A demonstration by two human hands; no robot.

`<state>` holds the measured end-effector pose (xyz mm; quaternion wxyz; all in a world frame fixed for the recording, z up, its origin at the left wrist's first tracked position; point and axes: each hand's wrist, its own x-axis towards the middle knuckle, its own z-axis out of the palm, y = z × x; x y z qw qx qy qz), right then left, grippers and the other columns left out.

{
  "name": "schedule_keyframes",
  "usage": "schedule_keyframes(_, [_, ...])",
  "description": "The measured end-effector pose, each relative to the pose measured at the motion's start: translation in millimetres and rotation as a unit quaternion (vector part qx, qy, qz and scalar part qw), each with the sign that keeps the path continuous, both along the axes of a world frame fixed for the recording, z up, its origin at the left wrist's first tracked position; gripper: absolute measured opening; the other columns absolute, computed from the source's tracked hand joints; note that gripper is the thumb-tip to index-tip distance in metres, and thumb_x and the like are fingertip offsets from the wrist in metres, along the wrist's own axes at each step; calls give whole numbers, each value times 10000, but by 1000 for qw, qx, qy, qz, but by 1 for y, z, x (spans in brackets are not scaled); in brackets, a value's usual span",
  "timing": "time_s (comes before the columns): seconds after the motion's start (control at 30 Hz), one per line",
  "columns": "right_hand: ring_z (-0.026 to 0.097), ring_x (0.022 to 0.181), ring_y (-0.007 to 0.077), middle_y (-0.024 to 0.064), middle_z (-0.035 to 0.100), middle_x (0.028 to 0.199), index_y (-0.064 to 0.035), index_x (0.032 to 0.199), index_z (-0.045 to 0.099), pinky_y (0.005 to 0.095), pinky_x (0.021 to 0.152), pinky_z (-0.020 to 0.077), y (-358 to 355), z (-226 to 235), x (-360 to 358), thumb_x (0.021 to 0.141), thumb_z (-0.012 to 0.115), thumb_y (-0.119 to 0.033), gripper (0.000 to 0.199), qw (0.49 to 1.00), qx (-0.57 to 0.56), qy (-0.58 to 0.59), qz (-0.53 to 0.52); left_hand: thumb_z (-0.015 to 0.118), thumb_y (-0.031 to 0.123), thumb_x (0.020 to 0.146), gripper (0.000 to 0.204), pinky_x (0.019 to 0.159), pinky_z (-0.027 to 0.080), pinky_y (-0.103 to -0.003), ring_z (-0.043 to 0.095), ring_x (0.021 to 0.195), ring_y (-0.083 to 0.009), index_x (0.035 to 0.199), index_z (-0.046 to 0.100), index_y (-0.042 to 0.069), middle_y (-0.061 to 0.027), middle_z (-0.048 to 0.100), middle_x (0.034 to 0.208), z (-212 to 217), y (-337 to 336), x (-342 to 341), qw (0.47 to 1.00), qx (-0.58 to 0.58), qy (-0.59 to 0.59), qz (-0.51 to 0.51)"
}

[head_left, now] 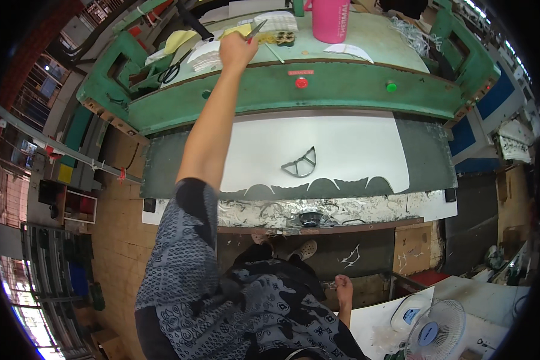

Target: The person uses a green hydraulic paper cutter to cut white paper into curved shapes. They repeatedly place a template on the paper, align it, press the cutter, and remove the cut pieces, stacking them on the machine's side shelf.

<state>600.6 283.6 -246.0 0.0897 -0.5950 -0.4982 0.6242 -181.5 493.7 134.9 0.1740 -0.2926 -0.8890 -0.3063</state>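
Observation:
My left hand (239, 51) reaches far forward over the green top of a press, its fingers closed around a slim silver pointed tool (257, 30). I cannot make out the tool's exact kind. Beside this hand lie a stack of white cut pieces (205, 59) and a yellow sheet (239, 30). My right hand (343, 289) hangs low by my right side, fingers curled in, with nothing visible in it. Between the two hands a curved metal cutting die (300, 162) rests on a white sheet (342, 141), whose near edge is cut into scallops.
The green press beam (342, 90) crosses ahead, bearing a red button (301, 83) and a green button (392, 87). On the press top are a pink container (330, 21), black-handled scissors (170, 73) and white scraps (411, 36). A small fan (435, 330) stands at lower right.

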Motion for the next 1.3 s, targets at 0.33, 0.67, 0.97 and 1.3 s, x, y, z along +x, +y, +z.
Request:
schedule_keyframes(0.33, [645, 868, 121, 55, 707, 993, 24, 1194, 669, 277, 785, 523, -3, 68, -89, 1047, 684, -169, 242, 961, 242, 66, -113, 809, 313, 856, 395, 1131, 438, -522, 507, 1358, -437, 1201, 706, 148, -239, 547, 1436, -185, -167, 154, 946, 8, -42, -321])
schedule_keyframes(0.67, [527, 1370, 403, 253, 571, 1441, 42, 1459, 509, 516, 1163, 388, 102, 99, -421, 849, 863, -438, 853, 869, 481, -97, 56, 799, 230, 870, 576, 1152, 394, -529, 486, 1356, -481, 1379, 596, 55, -283, 520, 1436, -264, -403, 109, 985, -57, -140, -85])
schedule_keyframes(0.97, [509, 1332, 517, 372, 460, 1459, 15, 1099, 658, 515, 1113, 451, 67, 67, -548, 726, 885, -347, 567, 854, 487, -72, 171, 824, 242, 862, 544, 1062, 474, -473, 579, 1255, -410, 1333, 629, 53, -211, 630, 1275, -271, -473, 52, 974, 50, -219, 11])
schedule_keyframes(1.3, [415, 1494, 445, 266, 418, 1616, -74, 1512, 495, 499, 1234, 352, -5, 110, -584, 824, 869, -282, 810, 845, 318, 187, 386, 900, 250, 776, 773, 1081, 457, -475, 578, 1278, -426, 1451, 573, 66, -222, 595, 1426, -264, -466, 46, 971, -65, -197, -117])
